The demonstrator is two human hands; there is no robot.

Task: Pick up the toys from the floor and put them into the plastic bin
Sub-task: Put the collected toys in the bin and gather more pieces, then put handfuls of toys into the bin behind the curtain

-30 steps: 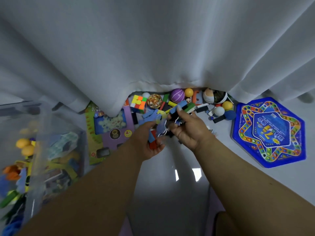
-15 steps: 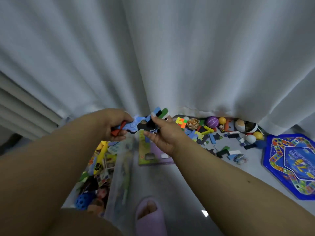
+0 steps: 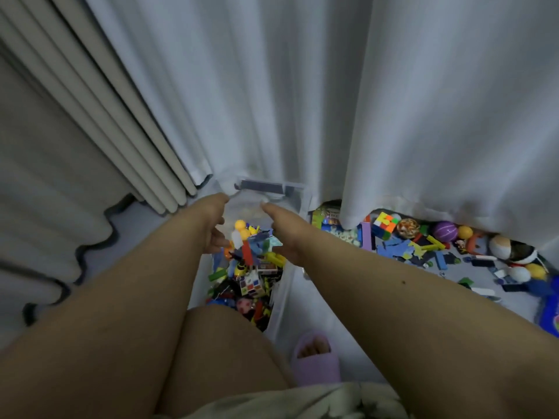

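Both hands hover over the bin's (image 3: 298, 193) far end, left hand (image 3: 216, 225) and right hand (image 3: 284, 228) with fingers loosely spread; loose pieces (image 3: 257, 240) sit directly between and below them.

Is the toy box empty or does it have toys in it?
It has toys in it. The clear plastic bin holds a colourful heap of blocks.

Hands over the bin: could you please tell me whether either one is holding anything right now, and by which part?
Nothing is held: the left hand and right hand are open above the bin, with loose toys between them.
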